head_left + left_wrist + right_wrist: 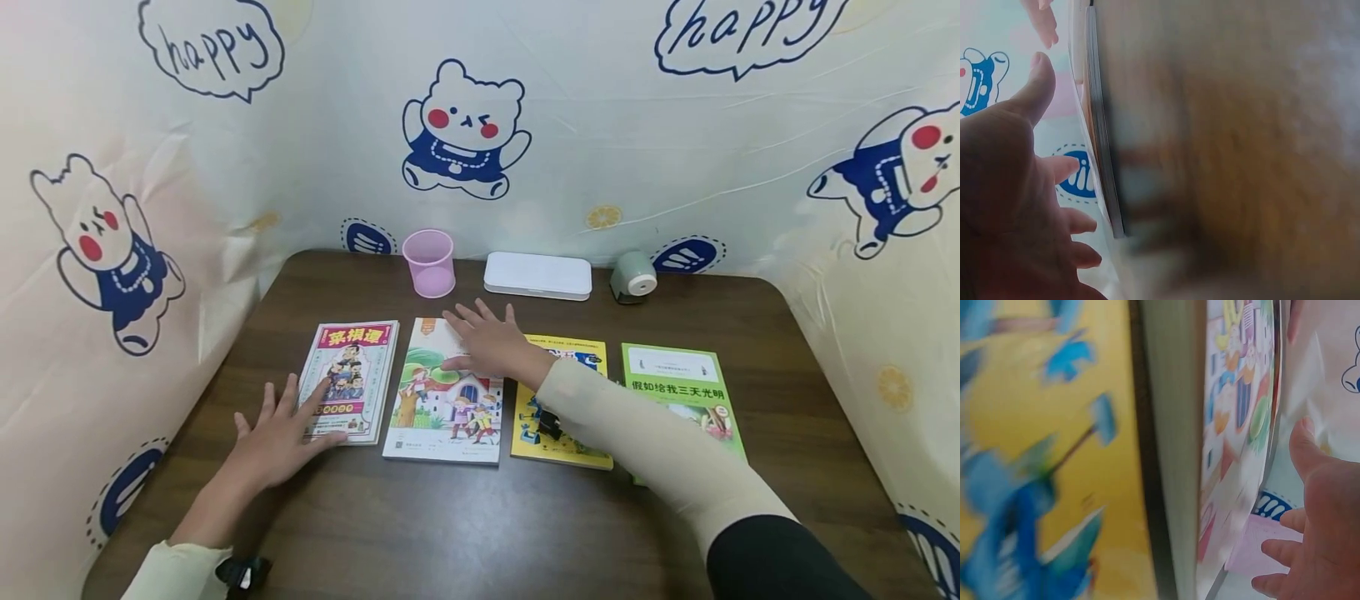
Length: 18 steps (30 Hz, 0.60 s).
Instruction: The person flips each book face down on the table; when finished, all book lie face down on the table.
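Four books would lie in one row; from the left come a pink-and-white book (pixel 351 358), a white picture book (pixel 442 408), a yellow book (pixel 566 450) and a green book (pixel 675 387). My left hand (pixel 273 437), fingers spread, is over the lower left part of the pink-and-white book. Over the top right of the picture book reaches my right hand (pixel 491 343), its fingers also spread. That forearm hides parts of the yellow and green books. In the right wrist view the straight fingers appear beside the picture book (pixel 1235 425); nothing is held.
Along the back of the brown table (pixel 435 533) stand a pink cup (pixel 431 265), a flat white case (pixel 537 276) and a small grey-green object (pixel 634 277). A cartoon-printed curtain (pixel 585 150) encloses the back and sides.
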Motion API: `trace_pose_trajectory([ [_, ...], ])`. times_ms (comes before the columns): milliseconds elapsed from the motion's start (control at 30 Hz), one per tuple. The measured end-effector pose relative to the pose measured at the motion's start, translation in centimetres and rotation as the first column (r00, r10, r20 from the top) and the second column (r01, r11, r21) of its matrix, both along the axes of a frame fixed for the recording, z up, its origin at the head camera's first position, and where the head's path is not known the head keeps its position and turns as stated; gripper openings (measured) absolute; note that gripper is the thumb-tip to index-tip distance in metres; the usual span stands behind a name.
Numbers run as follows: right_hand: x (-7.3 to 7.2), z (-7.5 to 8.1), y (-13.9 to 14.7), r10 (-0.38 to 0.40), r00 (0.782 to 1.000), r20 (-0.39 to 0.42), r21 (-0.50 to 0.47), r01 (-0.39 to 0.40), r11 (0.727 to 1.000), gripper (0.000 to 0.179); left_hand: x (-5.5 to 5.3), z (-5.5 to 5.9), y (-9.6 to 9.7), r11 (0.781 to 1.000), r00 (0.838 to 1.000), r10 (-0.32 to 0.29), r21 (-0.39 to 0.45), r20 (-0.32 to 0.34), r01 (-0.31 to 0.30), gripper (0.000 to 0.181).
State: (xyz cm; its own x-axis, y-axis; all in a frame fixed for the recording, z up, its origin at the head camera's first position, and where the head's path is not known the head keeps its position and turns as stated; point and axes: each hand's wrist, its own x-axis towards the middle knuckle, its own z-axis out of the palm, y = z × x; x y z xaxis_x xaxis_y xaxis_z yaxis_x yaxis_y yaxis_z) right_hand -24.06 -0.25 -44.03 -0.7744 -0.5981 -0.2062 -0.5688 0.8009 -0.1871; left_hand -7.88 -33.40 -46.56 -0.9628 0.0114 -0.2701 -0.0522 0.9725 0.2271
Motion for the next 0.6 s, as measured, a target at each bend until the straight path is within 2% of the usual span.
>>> trace_pose_trajectory([
  [400,-0.3,0.5,-3.8,0.032,0.998,0.062,-0.052,-0.029,0.998,0.096,1.4,0.3,-1.2,0.998,0.999,0.003,0.069,0.038,-0.006,0.103],
  [600,-1.0,-0.1,-5.5,0.048,0.997,0.067,-0.052,-0.045,0.998,0.094,1.6,0.1,-1.7,0.997,0.999,0.0,0.082,0.045,-0.003,0.101],
])
